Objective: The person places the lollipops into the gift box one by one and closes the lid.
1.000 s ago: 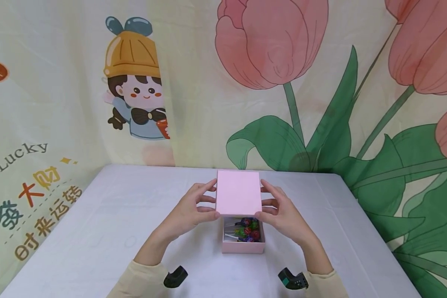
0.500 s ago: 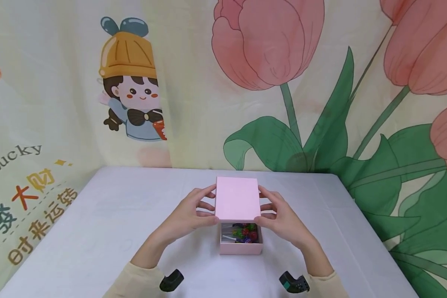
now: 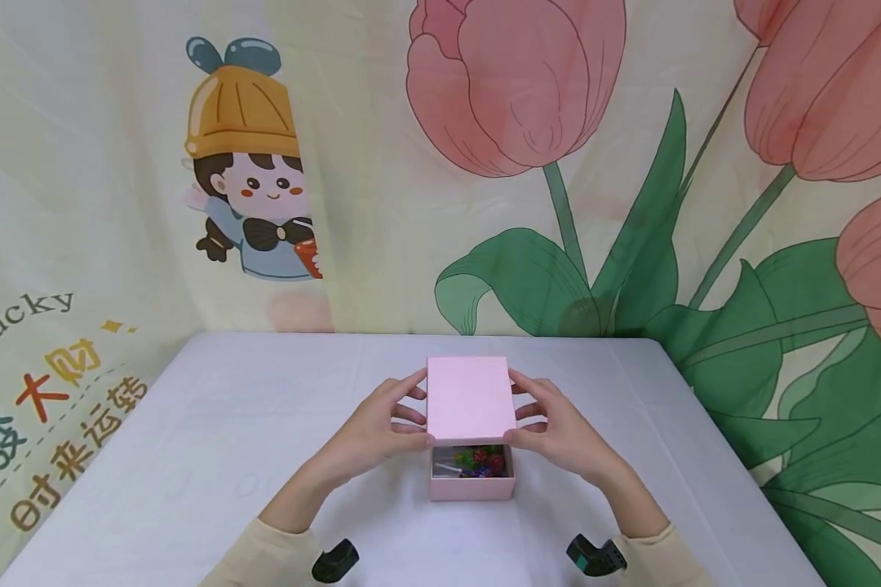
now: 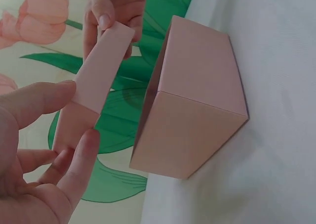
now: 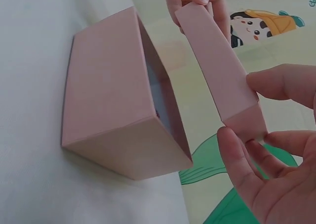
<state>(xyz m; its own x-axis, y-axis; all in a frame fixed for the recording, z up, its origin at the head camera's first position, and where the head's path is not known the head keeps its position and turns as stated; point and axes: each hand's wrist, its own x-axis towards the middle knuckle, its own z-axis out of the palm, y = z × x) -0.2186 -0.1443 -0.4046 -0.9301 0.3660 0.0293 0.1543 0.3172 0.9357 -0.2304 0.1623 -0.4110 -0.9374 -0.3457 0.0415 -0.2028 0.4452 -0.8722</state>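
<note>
Between both hands a square pink lid [image 3: 470,399] is held above an open pink box [image 3: 472,489]. My left hand [image 3: 378,424] grips the lid's left side, thumb at the near corner and fingers along the edge. On the opposite side my right hand [image 3: 561,428] holds it the same way. A gap separates the lid [image 4: 101,68] from the box [image 4: 197,95] in the left wrist view, and the right wrist view shows it too. Wrapped lollipops [image 3: 484,461] lie inside the box, their white sticks to the left; the lid hides the far part.
The box stands on a table with a white cloth [image 3: 264,408]. Behind it hangs a printed backdrop [image 3: 382,204] with tulips and a cartoon figure. Black wrist devices [image 3: 335,561] sit by both sleeves.
Both hands have brought the lid down and nearer over the box, so less of the lollipops shows. The head view has shifted slightly.
</note>
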